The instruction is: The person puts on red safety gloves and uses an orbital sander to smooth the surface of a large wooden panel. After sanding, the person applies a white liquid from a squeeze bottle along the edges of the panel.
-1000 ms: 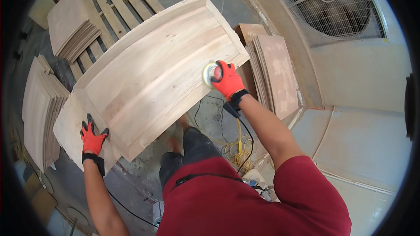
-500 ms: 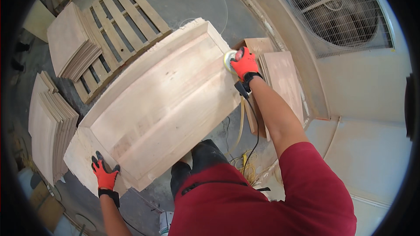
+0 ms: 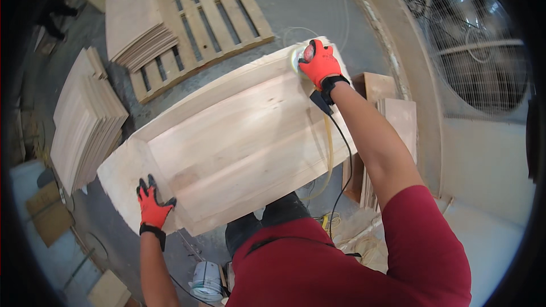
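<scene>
Grey, scuffed floor (image 3: 301, 3) up top, slatted pallet (image 3: 227, 51) on it bearing thin, flat boards (image 3: 133, 14); round, caged fan (image 3: 478, 51) at right. Centre stage, the panel (image 3: 227, 131): pale, streaky-grained wood, long, with raised borders and a ragged outer edge, stretched across in front of the body. At its far right corner, the red-gloved right hand (image 3: 322, 63) curls firmly round the disc-shaped sander (image 3: 296, 57), black cord (image 3: 350, 162) trailing. At the left end, the left hand (image 3: 154, 204) rests fingers splayed wide on the wood, grasping nothing.
</scene>
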The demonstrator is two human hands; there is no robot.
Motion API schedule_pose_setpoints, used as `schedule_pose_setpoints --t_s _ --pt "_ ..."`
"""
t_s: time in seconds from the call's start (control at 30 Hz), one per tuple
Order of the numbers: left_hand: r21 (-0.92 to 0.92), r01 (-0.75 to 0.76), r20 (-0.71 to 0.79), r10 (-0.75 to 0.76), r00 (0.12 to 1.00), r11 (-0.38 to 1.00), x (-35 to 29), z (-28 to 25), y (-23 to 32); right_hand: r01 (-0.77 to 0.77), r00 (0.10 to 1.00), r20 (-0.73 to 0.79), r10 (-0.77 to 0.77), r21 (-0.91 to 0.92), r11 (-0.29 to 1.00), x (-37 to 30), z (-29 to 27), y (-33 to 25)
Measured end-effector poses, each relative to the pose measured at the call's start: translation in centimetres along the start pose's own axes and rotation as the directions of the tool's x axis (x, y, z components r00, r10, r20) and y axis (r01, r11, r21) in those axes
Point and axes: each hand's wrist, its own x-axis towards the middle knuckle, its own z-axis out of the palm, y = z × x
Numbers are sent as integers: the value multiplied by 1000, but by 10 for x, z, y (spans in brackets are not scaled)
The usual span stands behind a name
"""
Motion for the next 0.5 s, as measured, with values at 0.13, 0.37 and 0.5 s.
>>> schedule_pose_setpoints --t_s 0.13,0.37,0.5 --pt "21 -39 -10 40 999 999 0 -7 4 125 988 89 -123 -17 992 -43 30 -83" --pt "4 -13 -2 13 1000 1000 -5 -15 7 336 931 152 -333 11 942 -123 96 -218" --pt "-59 3 62 1 998 998 -9 -25 6 452 878 150 -455 57 890 -167 131 -294"
